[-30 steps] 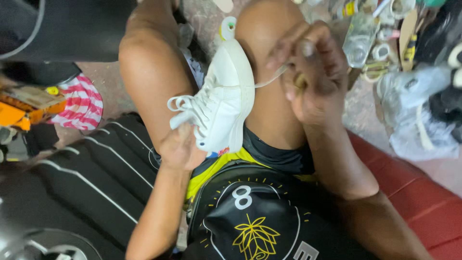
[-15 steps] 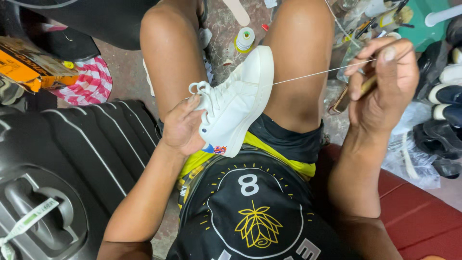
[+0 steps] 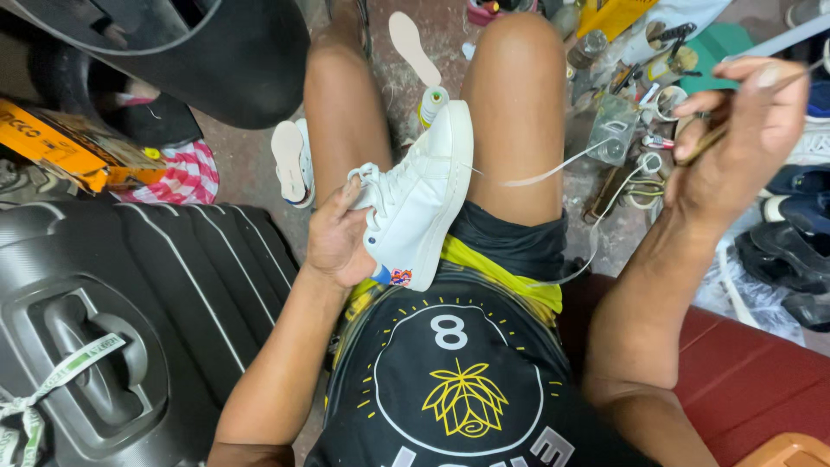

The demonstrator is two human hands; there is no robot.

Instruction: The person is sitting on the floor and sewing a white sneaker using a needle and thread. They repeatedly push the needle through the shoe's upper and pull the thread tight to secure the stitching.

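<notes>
A white sneaker (image 3: 424,195) lies between my bare knees, sole side to the right. My left hand (image 3: 339,235) grips its laced upper from the left. A pale thread (image 3: 553,169) runs slack from the sneaker's sole edge out to the right. My right hand (image 3: 742,130) is raised far to the right, fingers pinched on a thin wooden-handled tool (image 3: 735,121) that the thread leads towards.
A black hard suitcase (image 3: 130,329) fills the lower left. A loose insole (image 3: 415,47), a thread spool (image 3: 432,104) and another white shoe (image 3: 294,160) lie on the floor ahead. Tools and jars clutter the upper right, dark shoes (image 3: 800,251) at the right, a red seat (image 3: 743,380) under me.
My right hand has swung farther out to the right and up, drawing more thread from the sneaker. My left hand keeps its grip on the shoe.
</notes>
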